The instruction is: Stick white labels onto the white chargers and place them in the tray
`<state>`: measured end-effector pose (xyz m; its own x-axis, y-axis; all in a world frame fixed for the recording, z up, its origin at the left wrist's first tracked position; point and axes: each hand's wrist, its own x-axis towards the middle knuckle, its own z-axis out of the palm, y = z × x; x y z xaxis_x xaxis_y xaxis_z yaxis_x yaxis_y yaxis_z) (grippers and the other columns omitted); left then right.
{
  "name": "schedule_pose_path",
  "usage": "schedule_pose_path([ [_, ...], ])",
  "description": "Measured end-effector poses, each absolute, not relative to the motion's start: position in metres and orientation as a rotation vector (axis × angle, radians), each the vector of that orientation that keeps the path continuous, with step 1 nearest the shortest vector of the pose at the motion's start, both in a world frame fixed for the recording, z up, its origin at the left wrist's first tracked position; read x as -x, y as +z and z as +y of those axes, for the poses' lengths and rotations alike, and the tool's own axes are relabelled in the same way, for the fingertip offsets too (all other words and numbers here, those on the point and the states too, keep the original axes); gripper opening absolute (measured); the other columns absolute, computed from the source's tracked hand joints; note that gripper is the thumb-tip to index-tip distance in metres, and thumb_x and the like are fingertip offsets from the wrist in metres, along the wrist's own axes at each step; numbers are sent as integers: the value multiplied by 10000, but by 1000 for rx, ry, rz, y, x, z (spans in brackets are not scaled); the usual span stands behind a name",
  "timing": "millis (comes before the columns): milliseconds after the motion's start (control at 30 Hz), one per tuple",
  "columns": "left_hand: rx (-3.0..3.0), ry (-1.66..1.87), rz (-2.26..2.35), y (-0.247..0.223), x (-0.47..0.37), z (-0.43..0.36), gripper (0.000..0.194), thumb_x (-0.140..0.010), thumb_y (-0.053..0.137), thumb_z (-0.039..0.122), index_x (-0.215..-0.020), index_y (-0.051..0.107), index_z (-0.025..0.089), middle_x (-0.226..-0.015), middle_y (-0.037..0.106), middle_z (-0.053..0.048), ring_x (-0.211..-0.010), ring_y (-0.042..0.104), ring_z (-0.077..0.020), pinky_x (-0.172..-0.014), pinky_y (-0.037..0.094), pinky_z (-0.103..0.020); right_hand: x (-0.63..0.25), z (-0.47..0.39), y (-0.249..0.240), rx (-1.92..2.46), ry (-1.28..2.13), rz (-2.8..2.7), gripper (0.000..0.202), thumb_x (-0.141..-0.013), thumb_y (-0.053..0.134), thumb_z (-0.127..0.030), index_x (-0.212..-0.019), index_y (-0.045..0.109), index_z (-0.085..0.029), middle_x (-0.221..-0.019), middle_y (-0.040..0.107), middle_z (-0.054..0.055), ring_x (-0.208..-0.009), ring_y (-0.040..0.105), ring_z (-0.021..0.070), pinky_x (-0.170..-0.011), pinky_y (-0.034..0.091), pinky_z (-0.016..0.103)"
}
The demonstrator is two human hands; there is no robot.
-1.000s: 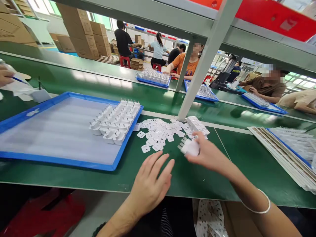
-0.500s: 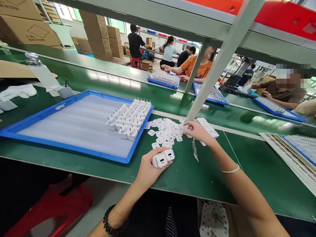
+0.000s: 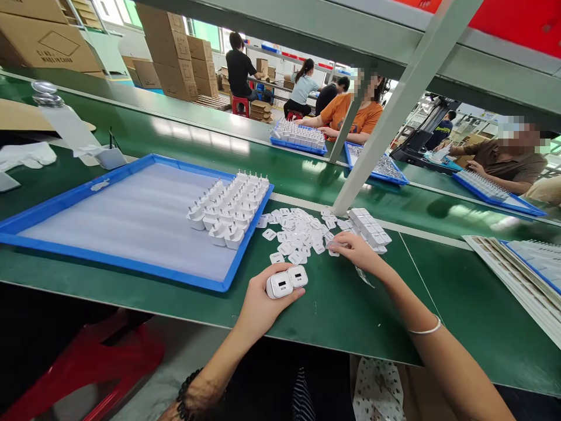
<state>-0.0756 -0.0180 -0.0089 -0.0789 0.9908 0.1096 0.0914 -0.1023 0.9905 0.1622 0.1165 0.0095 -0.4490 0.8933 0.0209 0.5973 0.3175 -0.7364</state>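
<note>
My left hand (image 3: 258, 298) is closed around two white charger blocks (image 3: 280, 285) held side by side, their faces with dark USB slots turned up toward me. My right hand (image 3: 357, 251) pinches at the right edge of a loose pile of small white rounded-square pieces (image 3: 300, 234). A whitish piece shows at its fingertips, partly covered by them. Just behind that hand lies a block of white chargers (image 3: 370, 228) packed in rows. A strip of clear film (image 3: 364, 278) lies below the right wrist.
A blue-rimmed tray (image 3: 175, 280) at left carries rows of white plugs (image 3: 232, 204), pins up. A slanted grey post (image 3: 394, 123) rises behind the pile. Stacked boards (image 3: 512, 286) lie at right. Across the green bench, co-workers sit by blue trays (image 3: 302, 146). A red stool (image 3: 114, 362) stands below left.
My right hand has moved slightly right and toward me, from the back of the pile to its right edge. My left hand still holds the two chargers, shifted slightly left.
</note>
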Motion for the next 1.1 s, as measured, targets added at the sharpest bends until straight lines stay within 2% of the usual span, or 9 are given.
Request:
schedule_pose_path([
  [133, -1289, 1281, 1270, -7, 73, -19, 316, -668, 804, 293, -944, 697, 181, -878, 728, -55, -794, 680, -210, -685, 550, -297, -161, 103, 12, 1228, 1104, -2014, 345, -865, 586, -492, -866, 734, -180, -906, 702, 63, -881, 625, 225, -769, 477, 345],
  [267, -1263, 1249, 1222, -6, 69, -20, 311, -650, 809, 276, -924, 699, 178, -875, 725, -53, -780, 670, -202, -695, 552, -300, -151, 98, 3, 1148, 1210, -1891, 374, -798, 663, -518, -935, 678, -169, -814, 703, 43, -743, 631, 201, -702, 500, 339],
  [367, -1222, 1228, 1217, -8, 68, -18, 316, -640, 815, 269, -916, 696, 173, -847, 713, -45, -745, 651, -187, -670, 541, -289, -147, 98, -4, 1126, 1230, -1830, 358, -787, 680, -520, -892, 672, -178, -706, 674, 18, -692, 616, 194, -696, 499, 343],
  [467, -1174, 1226, 1220, -9, 68, -17, 325, -634, 820, 267, -915, 690, 170, -819, 701, -34, -715, 634, -169, -647, 528, -273, -148, 97, -4, 1126, 1208, -1775, 322, -761, 715, -504, -821, 713, -187, -783, 688, 39, -757, 616, 207, -732, 496, 351],
  [533, -1175, 1221, 1213, -9, 68, -17, 322, -629, 824, 260, -910, 693, 170, -830, 701, -33, -729, 636, -170, -657, 529, -271, -149, 93, 1, 1135, 1178, -1736, 277, -746, 743, -473, -807, 743, -203, -781, 680, 34, -734, 595, 200, -707, 489, 343],
  [667, -1212, 1219, 1188, -6, 68, -19, 314, -650, 817, 244, -932, 695, 175, -880, 712, -43, -791, 656, -188, -701, 540, -281, -148, 76, 15, 1122, 1213, -1689, 212, -798, 714, -415, -877, 772, -227, -541, 568, -24, -512, 493, 149, -561, 454, 311],
  [833, -1319, 1327, 1185, -7, 67, -25, 308, -693, 790, 203, -985, 695, 180, -961, 725, -64, -878, 678, -209, -775, 547, -300, -136, 54, 22, 914, 1641, -1550, 163, -792, 711, -340, -888, 763, -218, -765, 705, 26, -683, 677, 194, -706, 554, 338],
  [967, -1395, 1477, 1206, -12, 65, -28, 318, -714, 786, 200, -1014, 685, 183, -1058, 720, -93, -968, 681, -236, -834, 553, -336, -127, 42, 22, 889, 1799, -1435, 105, -788, 762, -304, -823, 745, -207, -750, 717, 13, -611, 682, 151, -645, 564, 275],
  [1100, -1433, 1571, 1236, -17, 64, -29, 317, -722, 787, 183, -1020, 679, 187, -1081, 714, -93, -1045, 671, -248, -885, 549, -345, -122, 37, 24, 945, 1830, -1382, 340, -770, 800, -278, -1089, 685, -252, -716, 740, -12, -619, 700, 145, -672, 562, 266],
])
